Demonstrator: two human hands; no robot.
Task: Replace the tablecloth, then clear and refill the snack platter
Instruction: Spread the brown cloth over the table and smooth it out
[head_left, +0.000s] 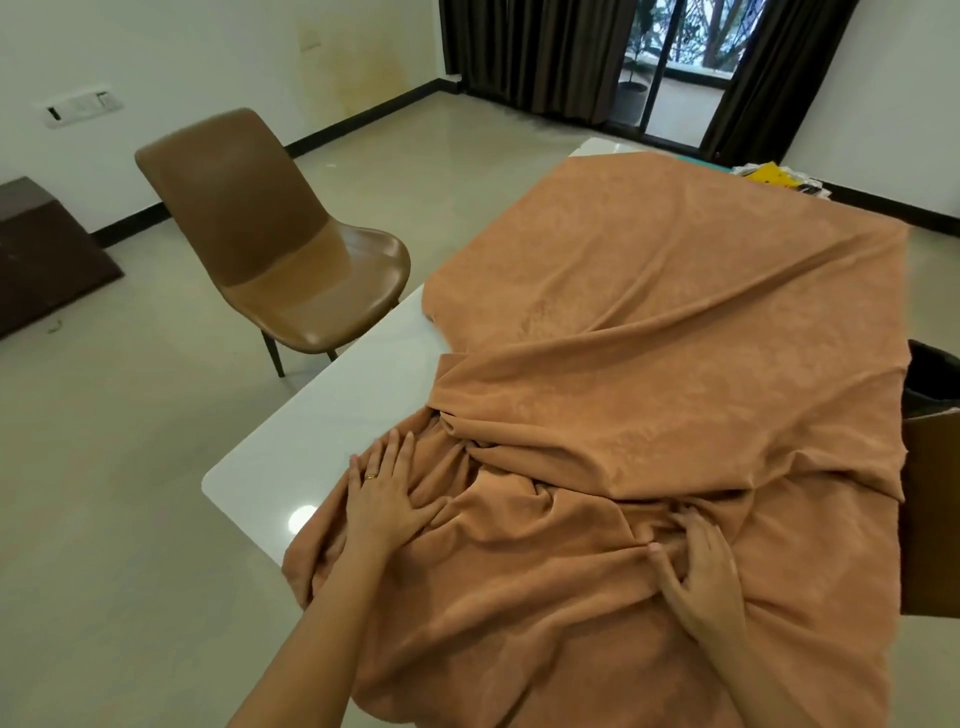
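Rust-orange plush tablecloth (675, 322) lies rumpled on white glossy table (332, 415), left strip bare: spreading unfinished. Left hand (387, 499) flat, fingers spread, pressing cloth, likely smoothing. Right hand (701, 566) fingers curled, gripping bunched fold, probably to tug.

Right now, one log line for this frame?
tablecloth: orange, rumpled | table: left strip bare | left hand: flat on cloth | right hand: fingers bent on folds, grip unclear

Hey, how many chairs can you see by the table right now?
1. A brown chair stands left of the white table, next to its uncovered edge. Others may sit out of view on the right side.
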